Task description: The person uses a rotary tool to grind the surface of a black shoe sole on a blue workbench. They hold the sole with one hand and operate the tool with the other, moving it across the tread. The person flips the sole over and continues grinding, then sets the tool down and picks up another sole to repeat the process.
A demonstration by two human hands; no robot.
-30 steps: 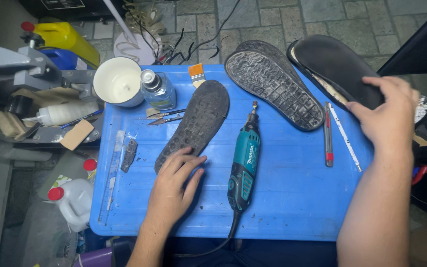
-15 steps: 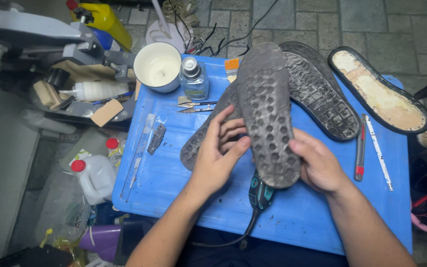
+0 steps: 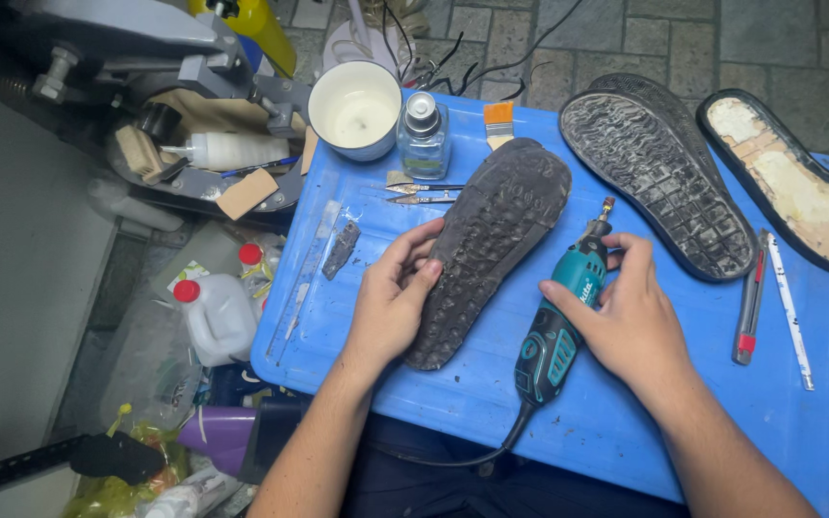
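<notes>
Lowered from mid-air, the dark shoe sole (image 3: 491, 245) is now laid flat at frame centre on the blue bench (image 3: 616, 403), pinned by the left hand (image 3: 390, 307), while the teal rotary tool (image 3: 560, 321) is clasped in the right hand (image 3: 630, 321), so grinding appears set up.

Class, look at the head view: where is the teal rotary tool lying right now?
The teal rotary tool lies on the blue table, right of the dark shoe sole, under the right hand.

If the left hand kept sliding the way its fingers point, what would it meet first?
The left hand already rests on the dark sole, fingers aimed up and right across it. Past the sole's far edge, probably the treaded sole, though depth is unclear.
</notes>
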